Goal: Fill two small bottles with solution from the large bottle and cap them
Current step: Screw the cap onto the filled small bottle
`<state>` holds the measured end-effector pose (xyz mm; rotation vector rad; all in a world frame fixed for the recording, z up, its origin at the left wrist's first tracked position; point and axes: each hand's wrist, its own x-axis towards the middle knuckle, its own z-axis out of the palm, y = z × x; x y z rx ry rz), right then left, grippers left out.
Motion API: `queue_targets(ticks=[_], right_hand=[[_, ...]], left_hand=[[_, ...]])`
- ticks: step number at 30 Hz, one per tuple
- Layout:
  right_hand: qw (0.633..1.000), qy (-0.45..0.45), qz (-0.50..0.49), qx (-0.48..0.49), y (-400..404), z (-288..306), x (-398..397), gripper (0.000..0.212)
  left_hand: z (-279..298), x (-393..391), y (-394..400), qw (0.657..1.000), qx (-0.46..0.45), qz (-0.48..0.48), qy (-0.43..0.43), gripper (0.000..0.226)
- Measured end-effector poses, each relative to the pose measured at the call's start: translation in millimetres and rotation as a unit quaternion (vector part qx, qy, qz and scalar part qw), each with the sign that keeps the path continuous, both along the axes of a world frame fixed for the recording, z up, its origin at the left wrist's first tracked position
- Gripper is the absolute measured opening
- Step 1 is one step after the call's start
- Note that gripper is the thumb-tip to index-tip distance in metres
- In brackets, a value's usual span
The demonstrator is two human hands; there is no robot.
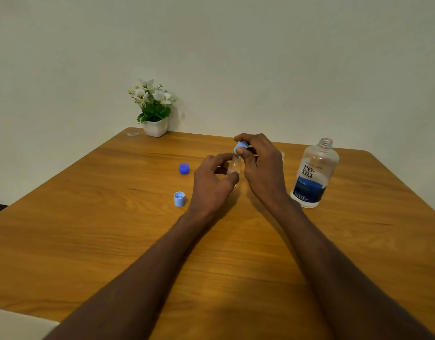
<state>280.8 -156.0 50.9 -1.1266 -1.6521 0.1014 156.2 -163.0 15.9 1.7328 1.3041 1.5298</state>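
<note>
The right hand [259, 165] pinches a light blue cap [240, 146] between thumb and fingers just above the neck of a small clear bottle [234, 166], which the left hand [215, 181] grips around its body with curled fingers, upright on the wooden table [89, 229]. To the right stands the large renu solution bottle [314, 174], uncapped. Left of the hands lie a dark blue cap [184, 168] and, nearer, a light blue threaded cap [179, 199]; a potted white-flowered plant [153, 107] sits at the far corner.
</note>
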Motion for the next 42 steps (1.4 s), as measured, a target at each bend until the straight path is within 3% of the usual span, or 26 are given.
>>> queue_targets(ticks=[16,29,42], right_hand=[[0.999,-0.013,0.051,0.005,-0.7,-3.8,1.2,0.032],[0.996,0.06,0.068,-0.016,-1.0,-1.0,5.9,0.029],[0.996,0.056,0.06,-0.038,1.4,-2.6,9.5,0.025]], left_hand=[[4.2,-3.5,-5.7,0.999,-0.016,-0.012,-0.039,0.048],[7.1,-4.4,-6.3,0.997,-0.043,-0.024,-0.057,0.05],[10.4,-5.9,-7.8,0.998,-0.041,-0.029,-0.039,0.049]])
